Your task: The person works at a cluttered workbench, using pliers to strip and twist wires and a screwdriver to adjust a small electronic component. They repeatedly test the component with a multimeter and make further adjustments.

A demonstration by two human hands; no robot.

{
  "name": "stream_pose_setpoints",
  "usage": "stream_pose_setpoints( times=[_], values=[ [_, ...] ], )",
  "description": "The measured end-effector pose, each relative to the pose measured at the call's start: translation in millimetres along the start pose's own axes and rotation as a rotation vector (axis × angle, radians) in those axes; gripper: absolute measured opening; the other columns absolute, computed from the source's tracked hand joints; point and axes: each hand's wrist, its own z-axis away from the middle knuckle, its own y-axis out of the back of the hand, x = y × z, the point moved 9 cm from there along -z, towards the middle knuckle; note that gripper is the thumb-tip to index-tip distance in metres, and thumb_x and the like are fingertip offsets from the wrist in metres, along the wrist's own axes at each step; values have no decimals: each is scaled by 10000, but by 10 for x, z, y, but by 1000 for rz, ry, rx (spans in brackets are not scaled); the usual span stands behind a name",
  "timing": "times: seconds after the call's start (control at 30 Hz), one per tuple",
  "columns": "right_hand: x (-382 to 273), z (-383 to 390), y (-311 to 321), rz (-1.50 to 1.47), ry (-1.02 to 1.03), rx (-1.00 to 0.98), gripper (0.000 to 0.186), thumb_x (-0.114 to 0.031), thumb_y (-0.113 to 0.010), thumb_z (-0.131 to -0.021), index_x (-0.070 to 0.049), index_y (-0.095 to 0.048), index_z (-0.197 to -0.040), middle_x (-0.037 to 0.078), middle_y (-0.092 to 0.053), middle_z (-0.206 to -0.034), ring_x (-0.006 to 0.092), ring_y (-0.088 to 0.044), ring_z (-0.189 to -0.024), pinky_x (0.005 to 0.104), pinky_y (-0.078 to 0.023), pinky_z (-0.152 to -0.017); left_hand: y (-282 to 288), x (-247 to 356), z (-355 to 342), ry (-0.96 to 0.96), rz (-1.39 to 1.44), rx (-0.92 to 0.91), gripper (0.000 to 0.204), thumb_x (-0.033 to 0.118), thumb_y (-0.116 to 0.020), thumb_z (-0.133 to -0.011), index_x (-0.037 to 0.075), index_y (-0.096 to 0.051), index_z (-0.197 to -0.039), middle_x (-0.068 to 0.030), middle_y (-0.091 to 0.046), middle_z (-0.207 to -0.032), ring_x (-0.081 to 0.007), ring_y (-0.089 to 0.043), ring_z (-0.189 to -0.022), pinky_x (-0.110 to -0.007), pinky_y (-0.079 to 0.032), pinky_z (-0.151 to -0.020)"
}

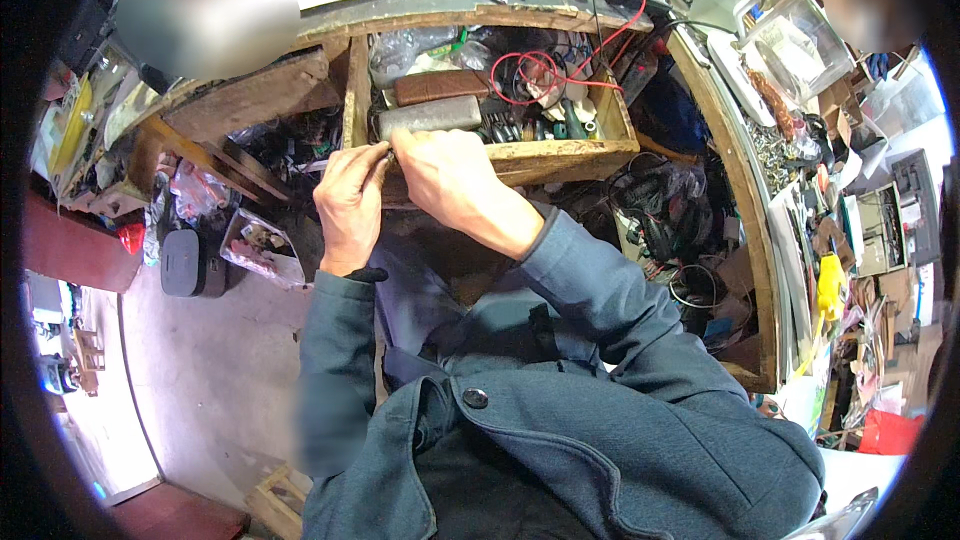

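Head view, looking down past the blue jacket [560,440]: both hands meet at the front edge of the open wooden drawer [560,155]. Left hand [350,202] has its fingers pinched around a small dark part [388,153], too tiny to identify, right at the drawer's lip. Right hand [450,180] curls over it, fingers closed on the same piece. Lose that pinch and it likely drops to the floor or vanishes into the clutter. Just beyond, a grey metal block [430,116] and a looped red wire [530,75] could snag a fingertip.
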Motion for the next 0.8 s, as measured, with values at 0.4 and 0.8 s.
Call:
stream_pose_setpoints(
  times=[0.4, 0.8],
  values=[
    [11, -14, -25, -6, 1, -6, 123, -122, -642, -868, -19, -588, -909, 191, -697, -735, 367, -715, -667, 466, -563, -589, 9, -2, -12, -1, 19, -1, 220, -32, -740, -837, -1, -758, -1054, -144, -740, -994, -294, -700, -925, -357, -556, -845],
    [-3, 103, 91, -4, 8, -20, 101, -88, -611, -866, -29, -549, -920, 181, -676, -752, 367, -709, -684, 469, -546, -578, -5, -21, -10, 16, 45, -38, 234, -40, -744, -836, 1, -756, -1065, -145, -741, -1001, -288, -704, -942, -351, -556, -856]
  ],
)
